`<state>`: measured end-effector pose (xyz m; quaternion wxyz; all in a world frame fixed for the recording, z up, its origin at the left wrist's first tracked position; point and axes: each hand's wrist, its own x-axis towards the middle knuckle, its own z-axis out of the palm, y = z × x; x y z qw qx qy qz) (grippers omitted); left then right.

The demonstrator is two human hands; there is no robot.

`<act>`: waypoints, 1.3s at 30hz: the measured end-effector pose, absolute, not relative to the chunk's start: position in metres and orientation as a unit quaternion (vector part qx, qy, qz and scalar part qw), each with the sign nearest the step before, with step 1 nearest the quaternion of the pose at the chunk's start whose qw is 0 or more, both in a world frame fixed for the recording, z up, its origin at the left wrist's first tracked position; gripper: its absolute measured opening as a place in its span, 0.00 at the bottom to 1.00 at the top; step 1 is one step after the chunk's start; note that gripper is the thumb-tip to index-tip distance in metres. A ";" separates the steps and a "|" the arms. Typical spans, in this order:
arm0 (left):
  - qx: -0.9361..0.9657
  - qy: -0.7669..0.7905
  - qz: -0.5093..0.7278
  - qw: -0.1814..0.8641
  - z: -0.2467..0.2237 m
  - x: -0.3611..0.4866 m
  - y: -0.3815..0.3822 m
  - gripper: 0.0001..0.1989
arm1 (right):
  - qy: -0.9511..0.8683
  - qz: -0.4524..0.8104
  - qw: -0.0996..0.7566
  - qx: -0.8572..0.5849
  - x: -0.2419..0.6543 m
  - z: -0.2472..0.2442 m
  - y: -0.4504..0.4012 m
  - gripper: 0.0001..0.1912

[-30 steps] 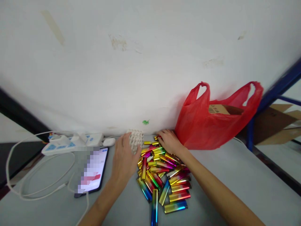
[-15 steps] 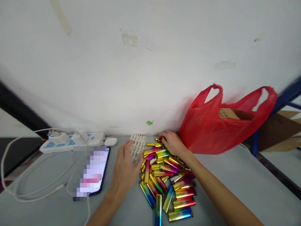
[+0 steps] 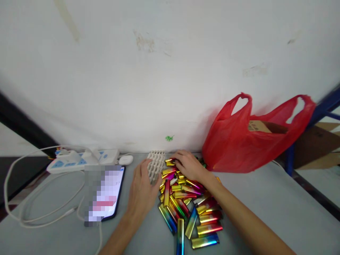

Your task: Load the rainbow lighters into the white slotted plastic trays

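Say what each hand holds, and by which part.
The left hand grips the pale holed block across its nearer end. The right hand is at the shiny pieces; whether it grips one cannot be told.

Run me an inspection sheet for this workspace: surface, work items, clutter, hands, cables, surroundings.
Surface: grey table against a white wall.
Work items: jumbled shiny two-tone pieces; pale holed block beside their far end.
Clutter: lit phone, power strip and small white case at left; red bag at right, cardboard inside.
Hands: left hand holds the block; right hand is over the pile's far end, its grip hidden.
Cables: white cable loops loosely at left.
Surroundings: blue frame and cardboard box at far right.
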<state>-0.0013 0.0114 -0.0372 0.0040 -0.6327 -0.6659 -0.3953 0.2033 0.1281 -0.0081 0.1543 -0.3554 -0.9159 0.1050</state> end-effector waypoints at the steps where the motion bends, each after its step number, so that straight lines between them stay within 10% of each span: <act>1: -0.634 -0.665 -0.394 0.006 -0.038 -0.002 0.012 0.24 | -0.917 0.102 0.153 -0.354 0.203 -0.008 0.127 0.17; 39: -0.642 -0.657 -0.396 0.014 -0.047 -0.005 0.014 0.26 | -0.884 -0.261 0.026 -0.388 0.367 -0.008 0.130 0.10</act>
